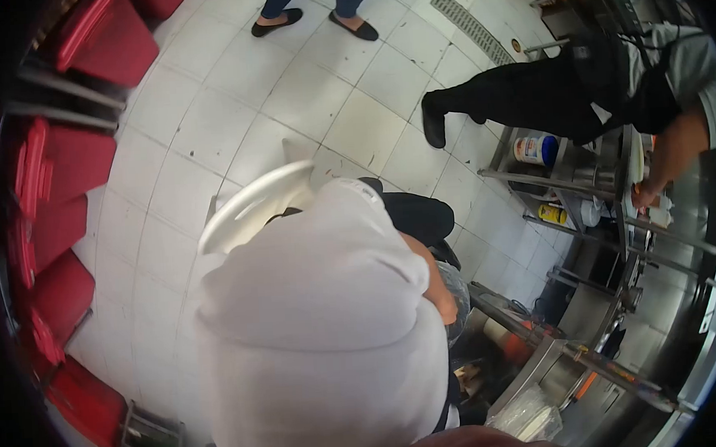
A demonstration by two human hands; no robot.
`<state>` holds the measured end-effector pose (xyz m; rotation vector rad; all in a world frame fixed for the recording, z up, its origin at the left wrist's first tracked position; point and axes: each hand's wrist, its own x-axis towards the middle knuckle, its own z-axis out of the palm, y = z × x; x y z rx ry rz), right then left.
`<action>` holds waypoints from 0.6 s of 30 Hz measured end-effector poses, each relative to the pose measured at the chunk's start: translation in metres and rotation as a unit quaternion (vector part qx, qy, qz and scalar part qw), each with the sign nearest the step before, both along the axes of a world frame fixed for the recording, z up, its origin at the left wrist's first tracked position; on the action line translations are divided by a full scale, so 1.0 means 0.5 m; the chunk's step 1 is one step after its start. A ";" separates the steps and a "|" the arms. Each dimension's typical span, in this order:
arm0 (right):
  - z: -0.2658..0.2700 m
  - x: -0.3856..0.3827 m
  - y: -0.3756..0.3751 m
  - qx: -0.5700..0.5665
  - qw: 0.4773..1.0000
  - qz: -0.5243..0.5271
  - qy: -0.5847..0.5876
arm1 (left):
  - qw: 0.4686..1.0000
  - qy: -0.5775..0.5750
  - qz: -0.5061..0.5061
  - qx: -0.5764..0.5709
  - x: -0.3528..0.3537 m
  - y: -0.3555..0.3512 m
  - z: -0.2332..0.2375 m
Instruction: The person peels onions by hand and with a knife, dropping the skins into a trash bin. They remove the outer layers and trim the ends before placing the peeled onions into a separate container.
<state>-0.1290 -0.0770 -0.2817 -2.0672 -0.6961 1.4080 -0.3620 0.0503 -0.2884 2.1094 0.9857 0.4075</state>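
A white sleeve point(322, 306) fills the lower middle, and from its cuff a bent bare forearm reaches down to my left hand point(446, 306). That hand lies against a clear plastic bag point(457, 287); its fingers are mostly hidden, so I cannot tell whether it holds the bag. Dark trousers point(422, 218) show just beyond the forearm. Below the hand, pale pieces point(467, 376) sit in a shadowed spot. My right hand is out of sight. A blurred patch of skin point(483, 445) rises from the bottom edge, very close to the camera.
A white plastic chair point(248, 209) stands beside the sleeve. Red chairs point(72, 170) line the left wall. At right, a person in black trousers point(529, 93) reaches over a steel counter point(661, 288) with shelves. Another person's feet point(356, 27) stand on the tiled floor point(287, 98). Wrapped plastic point(526, 415) lies lower right.
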 end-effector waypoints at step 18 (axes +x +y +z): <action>-0.150 0.015 -0.061 0.052 0.975 -0.174 0.125 | 0.991 -0.113 0.071 -0.025 0.069 -0.110 -0.167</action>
